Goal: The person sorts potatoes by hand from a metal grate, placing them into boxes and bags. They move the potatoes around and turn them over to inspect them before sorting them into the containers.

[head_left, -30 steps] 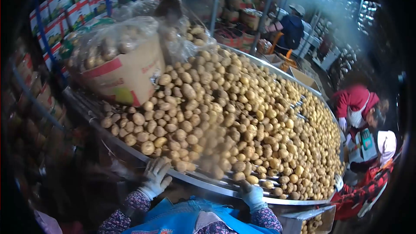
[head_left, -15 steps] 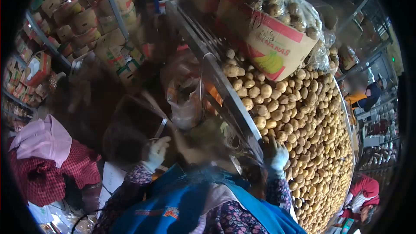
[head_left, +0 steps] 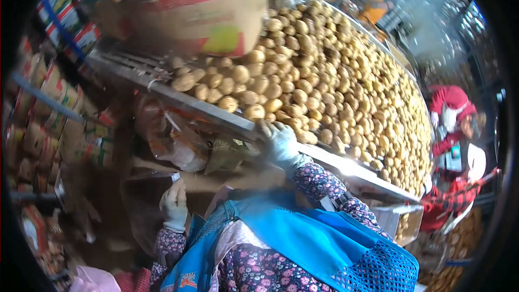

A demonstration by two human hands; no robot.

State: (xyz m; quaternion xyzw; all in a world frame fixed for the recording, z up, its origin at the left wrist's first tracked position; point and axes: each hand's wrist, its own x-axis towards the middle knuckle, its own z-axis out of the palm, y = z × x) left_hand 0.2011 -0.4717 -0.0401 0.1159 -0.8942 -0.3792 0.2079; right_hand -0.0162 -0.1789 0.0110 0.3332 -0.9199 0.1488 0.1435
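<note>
My left hand (head_left: 174,205), in a pale glove, is closed at the lower left. Its fingers pinch the edge of what looks like a dark, see-through plastic bag (head_left: 143,203), which is dim and blurred. My right hand (head_left: 281,145), also gloved, reaches to the metal rim (head_left: 216,116) of a sloping table. Its fingers are stretched out, with dirty tips, at the nearest potatoes (head_left: 303,94). I see no potato in its grasp, though the fingertips are slightly blurred. Loose potatoes cover the table in a thick layer.
A banana carton (head_left: 211,19) with bagged potatoes stands on the table's far left. Below the rim hangs a clear plastic bag (head_left: 184,148). Stacked cartons (head_left: 48,130) line the left. Other people (head_left: 454,108) are on the right, beyond the potatoes.
My view has turned to the right, so the table now lies across in front of me. My right hand has moved from over the potatoes to the rim. My left hand stays closed.
</note>
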